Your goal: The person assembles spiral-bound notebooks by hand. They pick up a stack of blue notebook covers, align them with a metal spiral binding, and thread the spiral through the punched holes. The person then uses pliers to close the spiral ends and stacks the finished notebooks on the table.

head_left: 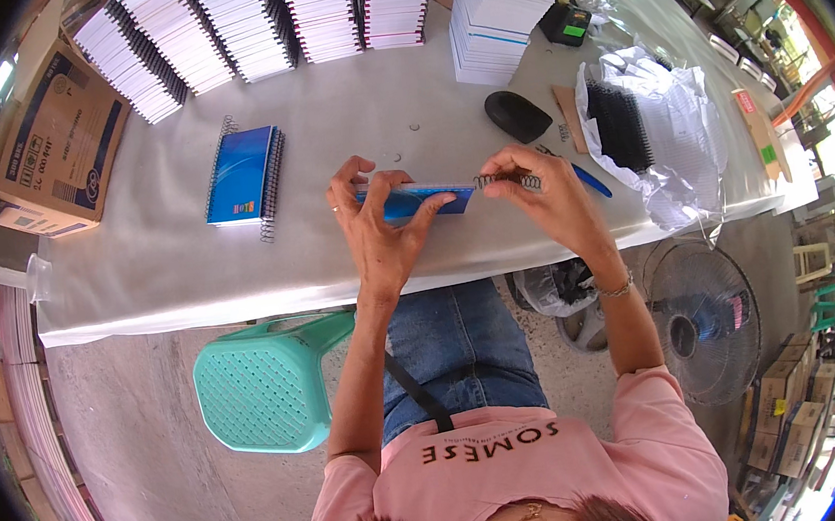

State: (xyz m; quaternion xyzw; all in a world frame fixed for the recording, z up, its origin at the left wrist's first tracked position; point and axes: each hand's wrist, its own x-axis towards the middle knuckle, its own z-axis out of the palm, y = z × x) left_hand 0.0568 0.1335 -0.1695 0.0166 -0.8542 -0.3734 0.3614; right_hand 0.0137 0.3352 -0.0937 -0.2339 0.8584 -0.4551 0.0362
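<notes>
Near the front edge of the table, my left hand (380, 214) grips a blue-covered notebook (412, 202), thumb on the cover and fingers behind, its long edge turned up. At that notebook's right end, my right hand (544, 193) pinches a dark spiral binding coil (508, 182). The coil meets the corner of the notebook; how far it is threaded I cannot tell. To the left lie blue spiral notebooks (244, 177) with coils along their sides. Just beyond my right hand is a tool with blue handles (591, 179), partly hidden by the hand.
Rows of bound notebooks (319, 19) line the back, beside a tall stack of unbound pages (496, 27). Black coils (616, 126) lie in white wrapping at right, near a black rounded object (517, 116). A cardboard box (60, 144) stands left; a green stool (264, 388) and fan (700, 324) are below.
</notes>
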